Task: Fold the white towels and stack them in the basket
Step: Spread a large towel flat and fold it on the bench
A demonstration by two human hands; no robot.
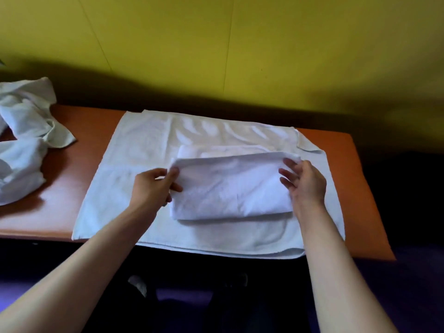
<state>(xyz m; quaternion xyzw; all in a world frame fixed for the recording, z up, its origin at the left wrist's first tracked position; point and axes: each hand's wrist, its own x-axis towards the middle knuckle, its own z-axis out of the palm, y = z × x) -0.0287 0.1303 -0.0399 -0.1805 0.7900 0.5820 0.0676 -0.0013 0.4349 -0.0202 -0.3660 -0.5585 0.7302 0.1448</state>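
A small folded white towel lies on top of a larger white towel that is spread flat over the table. My left hand pinches the folded towel's left edge between thumb and fingers. At its right edge, my right hand touches the cloth with fingers fairly straight. No basket is in view.
An orange-brown table stands against a yellow-green wall. A heap of crumpled white towels lies at the table's left end. The floor below the near edge is dark.
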